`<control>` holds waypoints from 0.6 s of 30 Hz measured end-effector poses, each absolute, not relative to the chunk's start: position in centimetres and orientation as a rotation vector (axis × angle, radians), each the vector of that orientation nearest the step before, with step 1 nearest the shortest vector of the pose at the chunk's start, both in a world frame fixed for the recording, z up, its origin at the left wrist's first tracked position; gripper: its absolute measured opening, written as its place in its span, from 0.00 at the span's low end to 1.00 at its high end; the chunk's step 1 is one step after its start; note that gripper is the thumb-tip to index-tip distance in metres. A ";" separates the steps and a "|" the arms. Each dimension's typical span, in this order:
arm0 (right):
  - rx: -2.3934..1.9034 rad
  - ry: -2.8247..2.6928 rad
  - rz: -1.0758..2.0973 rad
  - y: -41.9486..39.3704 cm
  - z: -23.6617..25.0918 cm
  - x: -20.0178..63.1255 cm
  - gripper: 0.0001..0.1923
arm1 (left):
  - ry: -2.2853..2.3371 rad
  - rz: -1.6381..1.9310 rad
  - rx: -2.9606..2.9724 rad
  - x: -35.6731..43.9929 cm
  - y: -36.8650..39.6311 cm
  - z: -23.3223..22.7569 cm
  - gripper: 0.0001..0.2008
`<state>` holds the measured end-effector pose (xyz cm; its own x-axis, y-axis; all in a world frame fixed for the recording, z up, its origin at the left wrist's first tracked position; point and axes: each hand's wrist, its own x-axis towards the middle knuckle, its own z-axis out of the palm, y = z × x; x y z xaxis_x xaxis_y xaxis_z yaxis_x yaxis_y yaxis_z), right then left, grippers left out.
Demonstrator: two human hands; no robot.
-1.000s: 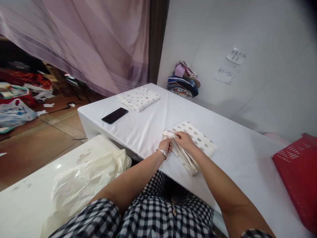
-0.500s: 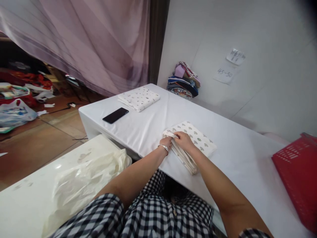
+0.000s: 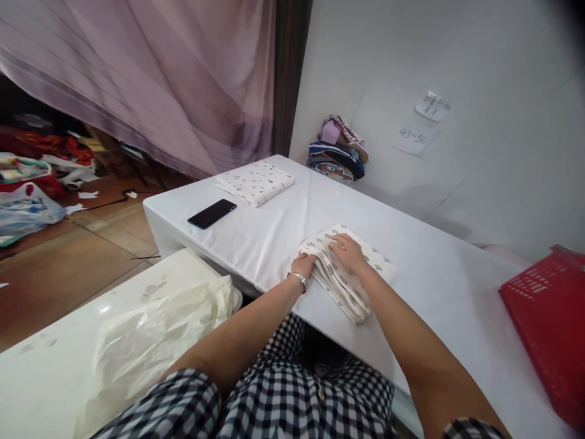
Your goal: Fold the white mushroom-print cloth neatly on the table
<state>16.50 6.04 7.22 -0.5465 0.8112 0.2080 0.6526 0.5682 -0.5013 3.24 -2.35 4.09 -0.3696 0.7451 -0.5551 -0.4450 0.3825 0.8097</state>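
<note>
A white cloth with small grey printed motifs (image 3: 336,283) lies partly folded, its layers stacked along the side nearest me. My left hand (image 3: 303,265), with a silver bracelet at the wrist, has its fingers tucked into the fold at the cloth's left corner and grips it; the fingertips are hidden. My right hand (image 3: 348,251) rests on top of the cloth with its fingers stretched out over the upper layer. Farther off on the same table lies another folded white printed cloth (image 3: 256,183).
A black phone (image 3: 212,213) lies on the white-covered table (image 3: 429,317) at the left. A red basket (image 3: 548,323) stands at the right end. Crumpled plastic (image 3: 159,335) covers part of a white surface at my left. A clothes pile (image 3: 338,152) sits by the wall.
My right hand has moved from the fold's edge up and away onto the cloth, its fingers now spread. The upper layer has been folded farther over; my left hand keeps its hold.
</note>
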 end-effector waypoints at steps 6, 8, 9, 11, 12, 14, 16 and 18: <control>-1.632 -2.570 0.332 7.5 5.5 17.2 0.28 | 1.476 1.290 0.307 3.4 -2.5 4.0 0.05; -1.678 -2.591 0.317 7.4 5.1 17.1 0.29 | 1.484 1.297 0.318 3.3 -3.0 4.0 0.04; -1.684 -2.597 0.308 7.4 5.1 17.0 0.29 | 1.489 1.299 0.322 3.3 -3.3 4.1 0.04; -1.678 -2.611 0.290 7.3 5.0 16.9 0.30 | 1.494 1.296 0.322 3.1 -3.8 4.1 0.04; -1.671 -2.618 0.278 7.3 5.1 16.9 0.30 | 1.491 1.293 0.316 3.1 -3.9 4.1 0.04; -1.664 -2.624 0.253 7.3 5.1 16.8 0.29 | 1.471 1.288 0.298 3.0 -4.0 4.1 0.04; -1.659 -2.629 0.234 7.3 5.1 16.8 0.29 | 1.438 1.289 0.270 2.9 -3.9 4.1 0.04; -1.655 -2.632 0.222 7.3 5.0 16.8 0.29 | 1.398 1.298 0.229 2.9 -3.7 4.2 0.05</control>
